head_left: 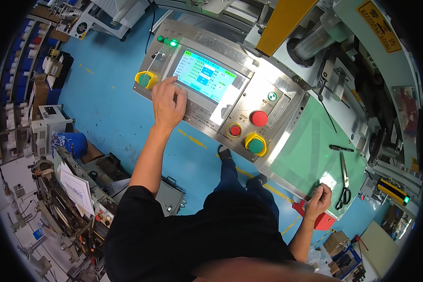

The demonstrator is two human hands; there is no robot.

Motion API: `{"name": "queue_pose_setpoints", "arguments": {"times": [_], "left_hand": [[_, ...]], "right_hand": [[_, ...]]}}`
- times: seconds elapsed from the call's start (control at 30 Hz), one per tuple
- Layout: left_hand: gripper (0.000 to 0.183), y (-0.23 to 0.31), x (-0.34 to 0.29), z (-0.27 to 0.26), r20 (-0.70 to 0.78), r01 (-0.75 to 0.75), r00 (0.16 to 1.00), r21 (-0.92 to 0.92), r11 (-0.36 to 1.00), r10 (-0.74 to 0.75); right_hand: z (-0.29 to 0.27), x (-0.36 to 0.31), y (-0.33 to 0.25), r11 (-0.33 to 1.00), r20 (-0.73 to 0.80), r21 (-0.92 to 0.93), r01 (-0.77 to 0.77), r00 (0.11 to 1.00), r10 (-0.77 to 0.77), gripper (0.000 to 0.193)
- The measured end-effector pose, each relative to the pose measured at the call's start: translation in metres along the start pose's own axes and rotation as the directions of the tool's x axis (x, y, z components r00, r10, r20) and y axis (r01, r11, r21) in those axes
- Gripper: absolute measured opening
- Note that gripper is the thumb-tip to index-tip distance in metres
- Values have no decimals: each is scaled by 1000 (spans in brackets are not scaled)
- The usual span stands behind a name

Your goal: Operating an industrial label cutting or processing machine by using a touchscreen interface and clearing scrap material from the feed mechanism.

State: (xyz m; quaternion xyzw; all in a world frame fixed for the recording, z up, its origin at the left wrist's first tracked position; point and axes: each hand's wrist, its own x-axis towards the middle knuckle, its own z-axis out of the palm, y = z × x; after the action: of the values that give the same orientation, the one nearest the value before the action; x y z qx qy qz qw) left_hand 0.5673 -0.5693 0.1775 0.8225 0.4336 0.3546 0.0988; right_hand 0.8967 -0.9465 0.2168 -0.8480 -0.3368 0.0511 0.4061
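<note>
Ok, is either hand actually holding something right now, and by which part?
The right hand is curled over the near edge of the green work surface, beside the scissors. The left hand holds nothing; its fingers rest flat on the control panel below the touchscreen.

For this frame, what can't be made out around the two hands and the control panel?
- Head view: fingertips of the left hand at the touchscreen; the hand's back hides what they press.
- Head view: what the right hand grips at the green work surface edge; curled fingers cover it.
- Head view: screen entries, too small and glary.
- Head view: scissors blades, washed by reflection.
</note>
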Motion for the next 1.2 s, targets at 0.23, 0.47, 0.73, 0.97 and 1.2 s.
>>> {"name": "queue_pose_setpoints", "arguments": {"times": [0.23, 0.47, 0.73, 0.97, 1.2], "left_hand": [[11, -1, 14, 4, -25, -36, 999, 2, 999, 36], [12, -9, 26, 5, 33, -68, 997, 31, 997, 67], [17, 18, -59, 14, -127, 154, 975, -207, 966, -182], [22, 162, -241, 44, 667, 348, 739, -257, 901, -95], [11, 397, -271, 104, 817, 273, 422, -529, 804, 394]], "right_hand": [[0, 0, 4, 999, 8, -39, 7, 1000, -6, 15], [0, 3, 3, 999, 36, -27, 34, 999, -33, 15], [-12, -3, 6, 974, -21, -178, 140, 989, -146, 10], [0, 6, 12, 948, 10, 149, 283, 958, -288, 18], [-135, -69, 81, 805, 14, 545, 234, 958, -288, 22]]}}
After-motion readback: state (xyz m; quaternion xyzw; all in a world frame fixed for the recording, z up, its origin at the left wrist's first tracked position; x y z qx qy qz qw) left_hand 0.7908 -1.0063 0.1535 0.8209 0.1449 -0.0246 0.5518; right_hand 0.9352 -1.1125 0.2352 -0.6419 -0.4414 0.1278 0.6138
